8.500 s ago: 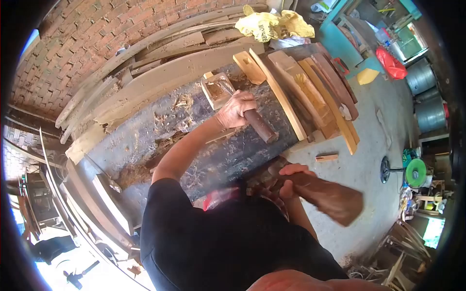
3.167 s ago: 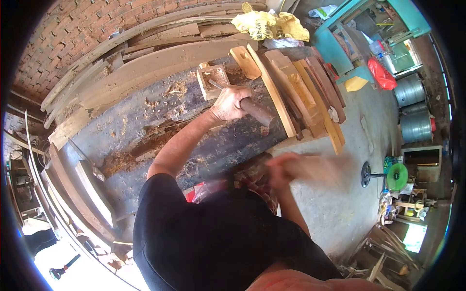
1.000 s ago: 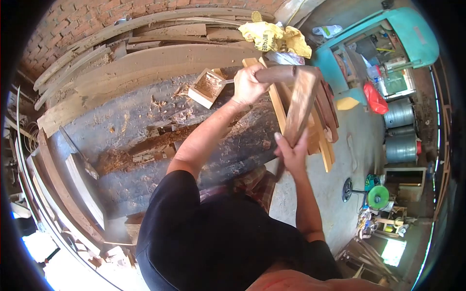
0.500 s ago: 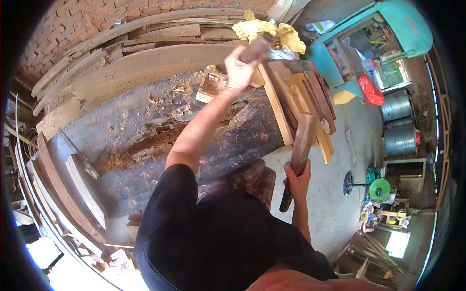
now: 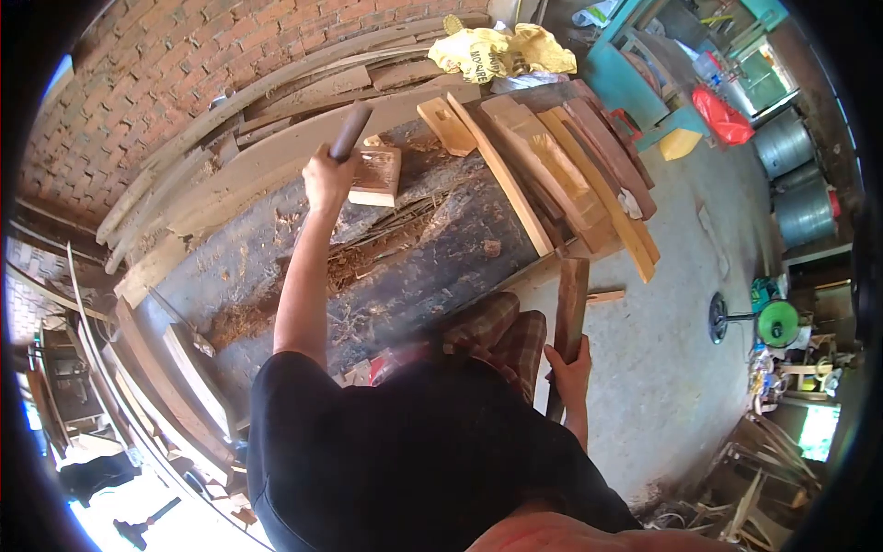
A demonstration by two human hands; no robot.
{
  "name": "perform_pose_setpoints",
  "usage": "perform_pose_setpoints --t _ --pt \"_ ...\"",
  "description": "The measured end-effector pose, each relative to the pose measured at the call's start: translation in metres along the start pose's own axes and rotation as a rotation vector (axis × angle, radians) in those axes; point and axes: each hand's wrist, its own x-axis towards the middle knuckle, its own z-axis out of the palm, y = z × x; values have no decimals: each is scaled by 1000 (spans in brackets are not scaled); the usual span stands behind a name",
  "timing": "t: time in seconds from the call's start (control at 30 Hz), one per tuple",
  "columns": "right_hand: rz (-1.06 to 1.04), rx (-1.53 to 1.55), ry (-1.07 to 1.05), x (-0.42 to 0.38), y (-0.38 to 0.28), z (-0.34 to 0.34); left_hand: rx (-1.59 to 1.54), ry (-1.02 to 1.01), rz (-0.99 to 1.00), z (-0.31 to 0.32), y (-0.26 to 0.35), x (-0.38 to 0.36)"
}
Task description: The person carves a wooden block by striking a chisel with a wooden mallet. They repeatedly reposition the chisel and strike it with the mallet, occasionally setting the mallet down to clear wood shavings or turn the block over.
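Brick-walled workshop, dark workbench. Left hand clenched around chisel handle beside hollowed wood block. Right hand gripping wooden mallet. Yellow bag, lettering illegible, beyond block.

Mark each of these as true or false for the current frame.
1. The left hand holds a chisel by its handle. True.
2. The right hand is empty. False: it holds a mallet.
3. The block lies on the bench. True.
4. The mallet is striking the chisel. False: it is down at the person's side, well apart from the chisel.
5. A yellow bag lies past the planks. True.
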Motion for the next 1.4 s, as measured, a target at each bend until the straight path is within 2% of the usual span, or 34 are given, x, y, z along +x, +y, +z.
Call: perform_pose_setpoints --t 0.07,0.13,0.2,0.4,0.47,0.6,0.67,0.73,0.77,0.8,0.83,0.87,0.93,1.03,1.3,1.4 --pt "-53 72 48 13 8 -18 110 -27 -8 15 -19 -10" --pt "2 68 31 30 14 -38 164 -96 -23 26 -31 -16" --pt "31 109 75 50 12 -55 141 -49 -165 31 -25 -20" --pt "93 204 -31 122 -2 -79 131 103 -342 62 7 -38" --pt "60 200 -113 138 -22 -86 91 254 -394 74 26 -49" --pt "40 120 -260 154 -63 -96 20 257 -399 81 22 -53" --pt "7 117 -330 156 -80 -102 119 261 -417 75 29 -59" --pt "-5 95 -363 157 -95 -110 206 406 -304 63 70 -74" --pt "-2 83 -389 156 -101 -114 79 408 -222 59 84 -82" --pt "-11 64 -407 156 -109 -118 40 345 -159 62 87 -90" --pt "-16 76 -418 155 -117 -121 -156 277 -41 57 115 -98" --pt "-23 89 -431 156 -124 -121 -185 124 36 58 126 -103" --pt "-43 54 -452 162 -135 -122 -126 -12 246 61 156 -97" --pt "-71 17 -463 169 -151 -117 -205 8 434 77 175 -78" --pt "-182 -28 -436 159 -220 -75 -381 22 373 90 167 -31" --pt "-164 -25 -435 160 -223 -64 -452 9 350 92 162 -18"
